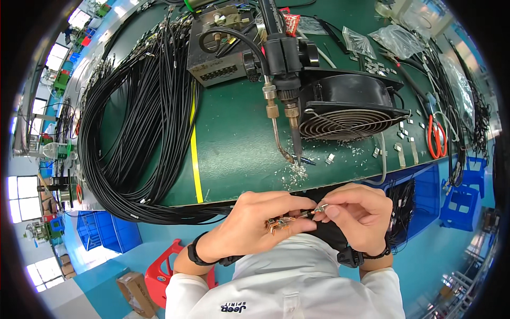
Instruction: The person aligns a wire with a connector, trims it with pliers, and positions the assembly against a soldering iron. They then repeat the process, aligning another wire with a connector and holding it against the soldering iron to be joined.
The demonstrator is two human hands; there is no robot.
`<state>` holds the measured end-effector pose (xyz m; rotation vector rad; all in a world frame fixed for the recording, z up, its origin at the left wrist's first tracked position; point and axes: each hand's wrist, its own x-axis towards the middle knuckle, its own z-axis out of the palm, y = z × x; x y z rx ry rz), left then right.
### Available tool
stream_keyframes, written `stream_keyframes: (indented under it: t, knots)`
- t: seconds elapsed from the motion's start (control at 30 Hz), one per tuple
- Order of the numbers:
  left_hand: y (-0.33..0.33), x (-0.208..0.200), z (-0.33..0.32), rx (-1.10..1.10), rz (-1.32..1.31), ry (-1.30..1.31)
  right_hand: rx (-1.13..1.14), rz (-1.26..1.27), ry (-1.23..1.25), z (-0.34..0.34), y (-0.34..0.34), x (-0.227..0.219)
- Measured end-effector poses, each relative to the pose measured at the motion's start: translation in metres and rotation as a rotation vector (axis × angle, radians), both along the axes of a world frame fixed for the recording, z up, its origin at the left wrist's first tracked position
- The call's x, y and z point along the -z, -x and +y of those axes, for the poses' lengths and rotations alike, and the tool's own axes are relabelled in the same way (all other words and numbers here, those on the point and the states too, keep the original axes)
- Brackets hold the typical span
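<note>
Close to my body, just below the bench edge, both hands meet over small parts. My left hand (pixel 257 219) is closed round a bunch of small connector pieces with orange and brown bits (pixel 278 224), which stick out below its fingers. Between the thumb and forefinger of my right hand (pixel 361 215) is a small silvery metal connector piece (pixel 320 209). It meets a thin dark part coming from my left fingertips; whether the two are joined is too small to tell. Beyond my hands, a soldering iron (pixel 294 125) with a curved feed tube hangs tip-down over the green bench (pixel 234 143).
Coiled black cables (pixel 101 154) cover the left of the bench, beside a grey control box (pixel 218 58). A black fan (pixel 350 103) stands right of the iron. Red-handled pliers (pixel 436 138) and metal shells (pixel 399 147) lie farther right. Blue bins (pixel 425 199) hang below the bench; a red stool (pixel 164 266) stands left.
</note>
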<state>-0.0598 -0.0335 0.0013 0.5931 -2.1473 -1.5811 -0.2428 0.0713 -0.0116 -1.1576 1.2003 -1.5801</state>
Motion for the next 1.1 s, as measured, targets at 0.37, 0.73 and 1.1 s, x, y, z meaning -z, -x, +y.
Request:
stream_keyframes:
  t: [0.37, 0.73, 1.1]
  knots:
    - [-0.001, -0.005, -0.009, -0.084, 0.095, 0.081, -0.012, -0.279, -0.208, -0.014, -0.004, -0.012]
    - [0.005, 0.006, -0.017, -0.183, 0.141, 0.093, 0.03, 0.217, 0.074, -0.027, 0.002, -0.002]
    - [0.006, 0.008, -0.016, -0.213, 0.134, 0.078, 0.064, 0.219, 0.044, -0.028, -0.001, 0.003]
